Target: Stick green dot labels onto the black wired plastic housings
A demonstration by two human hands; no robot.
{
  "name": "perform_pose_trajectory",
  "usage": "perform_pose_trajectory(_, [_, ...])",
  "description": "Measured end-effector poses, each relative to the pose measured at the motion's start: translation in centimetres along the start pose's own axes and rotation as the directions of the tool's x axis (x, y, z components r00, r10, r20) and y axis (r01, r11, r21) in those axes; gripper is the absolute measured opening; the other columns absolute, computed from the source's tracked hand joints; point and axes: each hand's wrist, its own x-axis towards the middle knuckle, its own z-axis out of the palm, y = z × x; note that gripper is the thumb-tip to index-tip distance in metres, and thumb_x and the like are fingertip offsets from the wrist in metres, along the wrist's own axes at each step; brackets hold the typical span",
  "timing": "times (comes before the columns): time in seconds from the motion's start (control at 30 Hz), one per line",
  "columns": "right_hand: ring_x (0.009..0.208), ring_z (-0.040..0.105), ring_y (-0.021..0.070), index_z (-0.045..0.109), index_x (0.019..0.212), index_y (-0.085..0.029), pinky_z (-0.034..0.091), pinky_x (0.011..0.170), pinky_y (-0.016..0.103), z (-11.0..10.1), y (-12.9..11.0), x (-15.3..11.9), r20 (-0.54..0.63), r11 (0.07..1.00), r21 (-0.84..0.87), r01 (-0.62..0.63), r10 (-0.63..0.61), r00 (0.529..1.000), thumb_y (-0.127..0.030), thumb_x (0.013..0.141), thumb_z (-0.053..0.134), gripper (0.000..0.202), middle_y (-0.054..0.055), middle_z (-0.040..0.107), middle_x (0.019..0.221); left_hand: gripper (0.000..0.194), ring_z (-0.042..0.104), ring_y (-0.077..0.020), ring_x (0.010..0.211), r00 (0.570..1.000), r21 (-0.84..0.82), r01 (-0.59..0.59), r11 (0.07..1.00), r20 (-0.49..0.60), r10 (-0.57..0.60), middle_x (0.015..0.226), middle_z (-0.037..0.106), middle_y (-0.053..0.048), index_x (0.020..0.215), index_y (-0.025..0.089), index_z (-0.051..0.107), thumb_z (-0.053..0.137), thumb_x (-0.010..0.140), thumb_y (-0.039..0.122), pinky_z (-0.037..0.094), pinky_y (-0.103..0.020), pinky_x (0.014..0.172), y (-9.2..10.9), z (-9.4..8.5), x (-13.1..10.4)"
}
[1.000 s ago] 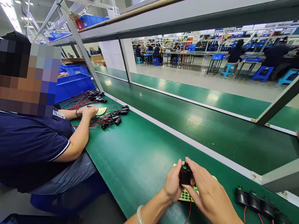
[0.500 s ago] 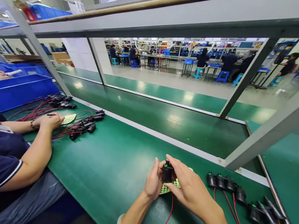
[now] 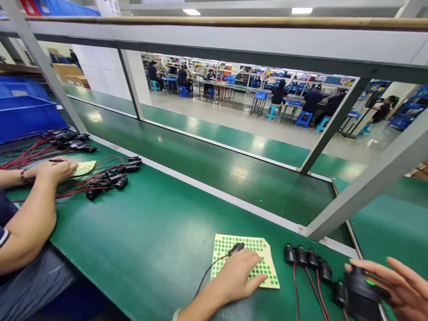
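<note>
My left hand (image 3: 235, 278) rests palm down on a yellow sheet of green dot stickers (image 3: 271, 277). Its fingers curl over a small black cylindrical part (image 3: 236, 248), mostly hidden, and the thumb stands apart. A thin wire (image 3: 206, 271) trails from that part toward me. At the right edge, my right hand (image 3: 407, 315) has thumb and fingers around another black part (image 3: 362, 298) bearing a green dot. It is above similar parts on the green table, and whether it touches them is hidden. A short row of black parts (image 3: 306, 257) with red wires lies between my hands.
To the left, a co-worker's hands (image 3: 53, 167) work beside a sticker sheet (image 3: 84, 168) and heaped black wired parts (image 3: 110, 180). A blue bin (image 3: 12, 119) stands behind them. A slanted metal post (image 3: 391, 148) rises at the table's far edge on the right.
My hands have parted. The right moved far right with its fingers around a black part; the left turned palm down onto the sheet, which now lies flat. The camera view has shifted right.
</note>
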Motion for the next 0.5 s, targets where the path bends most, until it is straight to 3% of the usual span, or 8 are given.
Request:
perform_pose_trajectory(0.1, [0.115,0.056,0.0278,0.026,0.146,-0.030,0.050,0.097,0.042,1.7,1.8,0.6,0.089,0.998,-0.058,0.003,0.002,0.996,-0.052,0.086,0.057,0.071,0.009,0.055,0.129,0.028,0.056,-0.0244,0.109,0.992,0.108,-0.063,0.992,0.111,0.051,0.114,0.063,-0.009,0.108,0.017,0.058,0.056,0.088,0.036,0.045,-0.036,0.096,0.1,0.7,-0.2])
perform_pose_trajectory(0.23, [0.123,0.049,0.0271,0.022,0.146,-0.026,0.043,0.103,0.046,7.2,5.6,2.8,0.214,0.975,-0.193,0.108,-0.066,0.975,-0.044,0.091,0.051,0.065,0.010,0.053,0.132,0.032,0.055,-0.0264,0.110,0.975,0.204,-0.133,0.970,0.205,0.090,0.113,0.063,-0.010,0.105,0.015,0.058,0.062,0.084,0.038,0.045,-0.038,0.096,-0.2,1.6,-0.3])
perform_pose_trajectory(0.33, [0.120,0.051,0.0268,0.022,0.146,-0.024,0.045,0.101,0.046,10.8,8.9,3.7,0.291,0.949,-0.251,0.193,-0.116,0.950,-0.038,0.091,0.048,0.062,0.010,0.056,0.128,0.027,0.058,-0.0251,0.105,0.972,0.257,-0.151,0.955,0.214,0.096,0.106,0.066,-0.009,0.099,0.014,0.059,0.061,0.084,0.036,0.046,-0.036,0.092,-0.7,2.0,-0.2])
perform_pose_trajectory(0.5, [0.107,0.060,0.0291,0.034,0.143,-0.023,0.054,0.088,0.045,13.2,14.0,3.1,0.316,0.915,-0.237,0.326,-0.245,0.917,-0.040,0.086,0.054,0.062,0.010,0.062,0.120,0.027,0.064,-0.0235,0.092,0.966,0.344,-0.206,0.916,0.224,0.133,0.092,0.068,-0.008,0.087,0.015,0.061,0.060,0.084,0.042,0.050,-0.033,0.080,-1.6,3.1,-0.5])
